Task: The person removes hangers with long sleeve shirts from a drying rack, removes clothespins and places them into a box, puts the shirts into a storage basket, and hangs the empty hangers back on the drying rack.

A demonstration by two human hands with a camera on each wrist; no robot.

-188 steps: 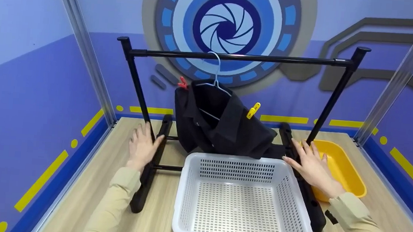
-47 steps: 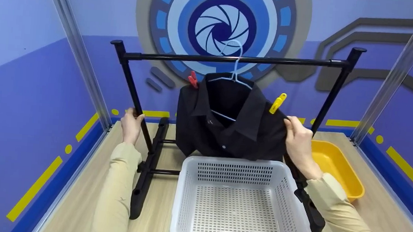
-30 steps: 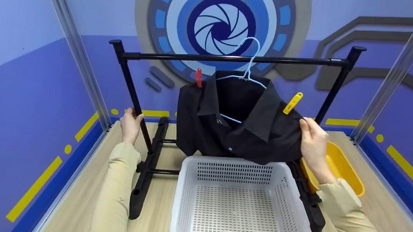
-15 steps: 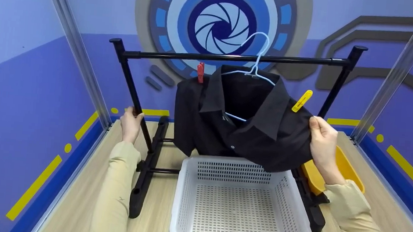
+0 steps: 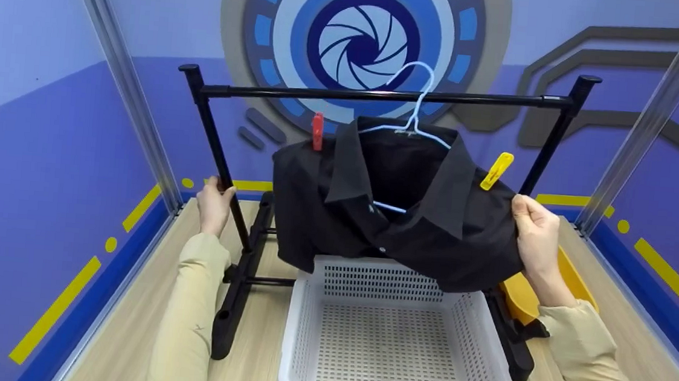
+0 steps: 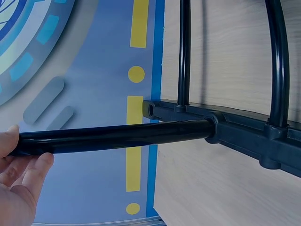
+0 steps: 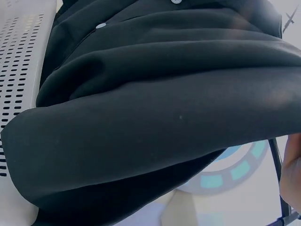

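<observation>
A black collared shirt (image 5: 336,226) hangs on a light blue wire hanger (image 5: 417,103), whose hook rises above the black rack's top bar (image 5: 480,98). Whether the hook touches the bar cannot be told. A red clothespin (image 5: 317,132) sits on one shoulder, a yellow clothespin (image 5: 497,171) on the other. With thumb and fingers my right hand (image 5: 538,239) pinches the shirt at the sleeve side near the yellow clothespin. My left hand (image 5: 214,207) grips the rack's left post (image 6: 108,137). The sleeve fills most of the right wrist view.
A white perforated basket (image 5: 296,356) stands in front of the rack, its back rim partly covered by the shirt's hem. Behind my right hand is a yellow tray (image 5: 577,282). Blue-purple walls enclose the wooden tabletop (image 5: 142,314).
Both hands lay open beside the rack at first. Now the left holds the post. My right hand has drawn the shirt rightward and spread it; the hook rose, then dipped slightly.
</observation>
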